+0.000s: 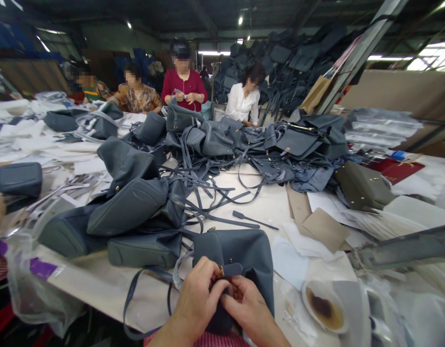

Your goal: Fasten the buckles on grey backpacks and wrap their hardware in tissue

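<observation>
A slate-blue leather bag (pixel 244 255) lies at the table's near edge, right in front of me. My left hand (pixel 197 299) is closed on its front flap, with the thumb against a small gold clasp (pixel 220 273). Pressed beside it, my right hand (pixel 249 306) pinches the same flap from the right. A loose strap (pixel 136 294) of the bag loops off to the left over the table edge.
Several more blue-grey bags (pixel 132 202) and tangled straps are heaped across the table's middle. An olive bag (pixel 363 185), cardboard pieces and paper lie at the right, with a stained white bowl (pixel 325 308) near my right hand. Several people sit along the far side. Plastic sheeting hangs at the left.
</observation>
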### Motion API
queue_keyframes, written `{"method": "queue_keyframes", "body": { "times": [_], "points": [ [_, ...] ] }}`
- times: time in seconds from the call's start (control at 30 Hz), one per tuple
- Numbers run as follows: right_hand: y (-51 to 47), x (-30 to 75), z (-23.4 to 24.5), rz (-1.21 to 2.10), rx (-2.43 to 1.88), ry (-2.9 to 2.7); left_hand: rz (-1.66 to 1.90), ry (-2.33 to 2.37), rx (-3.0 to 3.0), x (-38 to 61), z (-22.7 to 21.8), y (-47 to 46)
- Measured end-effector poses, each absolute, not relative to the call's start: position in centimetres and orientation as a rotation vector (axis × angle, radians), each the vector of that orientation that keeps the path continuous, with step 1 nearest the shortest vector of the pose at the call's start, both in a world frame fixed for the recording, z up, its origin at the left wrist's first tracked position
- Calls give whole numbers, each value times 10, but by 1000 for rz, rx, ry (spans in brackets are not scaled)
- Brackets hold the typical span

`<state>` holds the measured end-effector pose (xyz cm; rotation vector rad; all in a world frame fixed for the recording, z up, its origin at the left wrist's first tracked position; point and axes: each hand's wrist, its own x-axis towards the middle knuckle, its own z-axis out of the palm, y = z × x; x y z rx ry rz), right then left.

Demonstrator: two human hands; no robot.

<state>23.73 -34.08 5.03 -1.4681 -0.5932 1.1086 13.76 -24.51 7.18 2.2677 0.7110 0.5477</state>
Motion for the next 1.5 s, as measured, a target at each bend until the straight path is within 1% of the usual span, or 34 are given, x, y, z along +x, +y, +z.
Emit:
{"method": "queue_keyframes", "body": {
  "times": [0.1, 0.2, 0.3, 0.47, 0.53, 0.6, 0.73, 0.8, 0.87, 0.93, 1.03, 1.27, 1.5],
  "points": [
    [-341, 232, 39, 997, -1599, -640, 528, 715, 2337, 140, 69, -246],
    [-341, 228, 35, 973, -1621, -672, 511, 723, 2426, 139, 64, -246],
    [-343, 229, 41, 1037, -1567, -642, 550, 703, 2540, 137, 54, -246],
    [-337, 241, 50, 1320, -1450, -545, 592, 645, 2580, 134, 34, -240],
    [-328, 245, 47, 1334, -1545, -512, 597, 624, 2573, 134, 27, -240],
    [-318, 247, 42, 1268, -1636, -504, 601, 608, 2572, 134, 22, -241],
    [-304, 248, 32, 1185, -1611, -516, 514, 497, 2464, 125, 30, -244],
    [-305, 247, 30, 1243, -1537, -454, 411, 517, 2332, 116, 40, -242],
    [-308, 245, 29, 1328, -1404, -385, 358, 634, 2196, 107, 50, -239],
    [-312, 243, 29, 1388, -1269, -349, 398, 755, 2100, 102, 58, -236],
    [-316, 238, 27, 1400, -1182, -350, 490, 845, 2016, 105, 63, -233],
    [-324, 218, 17, 1306, -1197, -423, 459, 971, 1912, 116, 58, -242],
    [-329, 206, 10, 1357, -1190, -420, 513, 946, 2203, 105, 39, -250]
  ]
}}
